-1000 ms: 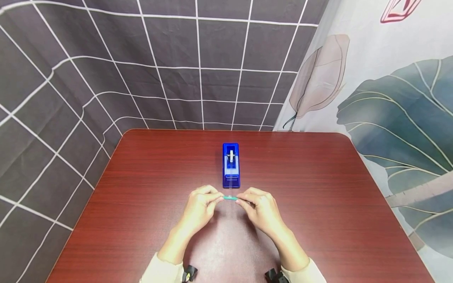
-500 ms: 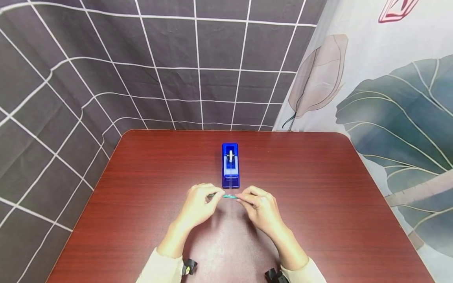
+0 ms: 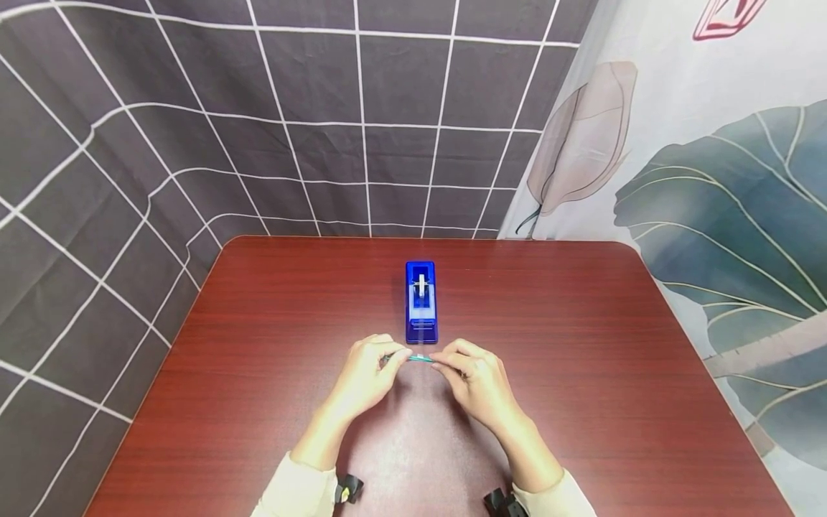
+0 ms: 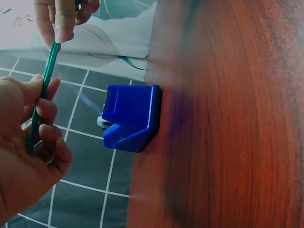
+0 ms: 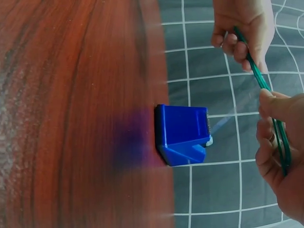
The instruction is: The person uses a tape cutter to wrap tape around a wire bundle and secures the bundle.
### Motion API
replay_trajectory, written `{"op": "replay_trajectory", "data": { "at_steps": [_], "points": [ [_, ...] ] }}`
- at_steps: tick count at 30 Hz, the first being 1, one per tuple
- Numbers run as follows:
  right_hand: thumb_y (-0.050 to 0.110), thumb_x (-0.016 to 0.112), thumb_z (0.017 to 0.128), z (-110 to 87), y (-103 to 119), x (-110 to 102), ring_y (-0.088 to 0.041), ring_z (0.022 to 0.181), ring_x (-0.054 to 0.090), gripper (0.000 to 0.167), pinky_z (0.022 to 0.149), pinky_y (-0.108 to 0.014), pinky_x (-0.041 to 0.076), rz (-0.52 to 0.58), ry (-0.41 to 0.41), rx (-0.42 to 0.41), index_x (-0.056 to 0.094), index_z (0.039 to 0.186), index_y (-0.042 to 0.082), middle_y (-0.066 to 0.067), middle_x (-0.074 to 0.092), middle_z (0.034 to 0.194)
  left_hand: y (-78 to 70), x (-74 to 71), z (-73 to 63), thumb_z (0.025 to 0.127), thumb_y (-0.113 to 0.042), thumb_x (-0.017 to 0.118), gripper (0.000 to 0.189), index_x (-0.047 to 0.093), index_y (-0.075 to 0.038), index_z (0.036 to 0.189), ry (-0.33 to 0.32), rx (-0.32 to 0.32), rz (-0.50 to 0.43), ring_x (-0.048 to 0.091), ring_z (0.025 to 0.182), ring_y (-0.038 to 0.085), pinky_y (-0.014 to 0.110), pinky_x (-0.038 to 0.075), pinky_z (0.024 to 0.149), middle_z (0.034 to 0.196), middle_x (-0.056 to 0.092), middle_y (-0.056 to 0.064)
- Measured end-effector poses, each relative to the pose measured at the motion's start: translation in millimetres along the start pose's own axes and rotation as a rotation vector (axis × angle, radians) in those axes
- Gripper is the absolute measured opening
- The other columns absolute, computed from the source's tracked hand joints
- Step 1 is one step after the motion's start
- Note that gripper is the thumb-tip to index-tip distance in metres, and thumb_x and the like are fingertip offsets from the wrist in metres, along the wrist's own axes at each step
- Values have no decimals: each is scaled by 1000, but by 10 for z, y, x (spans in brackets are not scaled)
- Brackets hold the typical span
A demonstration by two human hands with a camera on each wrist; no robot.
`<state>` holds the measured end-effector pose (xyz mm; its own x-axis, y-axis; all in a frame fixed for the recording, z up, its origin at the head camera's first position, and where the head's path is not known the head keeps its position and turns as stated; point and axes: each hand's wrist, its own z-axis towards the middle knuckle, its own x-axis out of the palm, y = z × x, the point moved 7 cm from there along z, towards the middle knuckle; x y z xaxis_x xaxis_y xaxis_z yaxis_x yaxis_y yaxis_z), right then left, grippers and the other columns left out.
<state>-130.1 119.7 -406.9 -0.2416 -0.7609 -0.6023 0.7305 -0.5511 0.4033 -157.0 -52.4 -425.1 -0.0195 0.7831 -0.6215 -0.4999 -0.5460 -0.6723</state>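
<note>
A blue tape dispenser (image 3: 422,309) with a roll of tape stands on the table. Just in front of it, both hands hold a thin, dark green stick-like thing (image 3: 421,358) level between them. My left hand (image 3: 366,373) pinches its left part between thumb and fingers. At its other end my right hand (image 3: 479,377) pinches it; in the right wrist view that part shows as two thin green strands (image 5: 280,137). A clear strip of tape (image 5: 227,122) runs from the dispenser toward the green thing. Whether it sticks to it, I cannot tell.
The table (image 3: 258,345) has a reddish-brown wood grain. Behind and to the left hangs a dark grey cloth with white grid lines (image 3: 323,143); a leaf-patterned curtain (image 3: 723,215) hangs at the right.
The left hand has shifted slightly forward, and a bit of green now shows behind its thumb. The right hand and the tape dispenser stay about where they were.
</note>
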Motion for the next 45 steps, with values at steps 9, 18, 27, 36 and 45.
{"op": "replay_trajectory", "data": {
  "at_steps": [9, 18, 27, 36, 45],
  "points": [
    [7, 80, 84, 8, -58, 57, -1, 59, 45, 12, 52, -16, 38, 27, 101, 125, 77, 95, 4, 6, 62, 74, -8, 3, -20, 91, -9, 74, 8, 79, -11, 85, -36, 28, 17, 43, 65, 6, 27, 40, 60, 66, 50, -13],
    [9, 77, 88, 25, -40, 78, -1, 59, 44, 4, 52, -23, 41, -34, 167, 169, 77, 85, 12, 9, 62, 70, -11, 0, -41, 90, -9, 74, 7, 79, -10, 86, -48, 42, 30, 46, 66, 7, 27, 42, 61, 69, 57, -11],
    [9, 79, 86, 23, -63, 76, 0, 59, 46, 4, 53, -21, 41, -8, 144, 181, 78, 84, 13, 9, 62, 70, -6, -11, -53, 90, -11, 75, 6, 79, -10, 86, -66, 50, 11, 47, 67, 6, 25, 42, 61, 70, 57, -10],
    [15, 77, 90, 17, -72, 76, 0, 59, 46, 5, 53, -20, 41, 16, 149, 177, 79, 87, 11, 9, 64, 71, -3, -19, -70, 90, -10, 75, 5, 79, -10, 86, -78, 34, -26, 49, 67, 6, 24, 43, 61, 72, 59, -10],
    [15, 78, 88, 26, -65, 62, 0, 60, 49, 7, 53, -20, 41, 17, 109, 125, 79, 86, 8, 7, 66, 72, 11, -34, -88, 89, -10, 77, 4, 80, -10, 86, -101, 57, -65, 50, 65, 3, 20, 43, 57, 72, 61, -8]
  ]
}}
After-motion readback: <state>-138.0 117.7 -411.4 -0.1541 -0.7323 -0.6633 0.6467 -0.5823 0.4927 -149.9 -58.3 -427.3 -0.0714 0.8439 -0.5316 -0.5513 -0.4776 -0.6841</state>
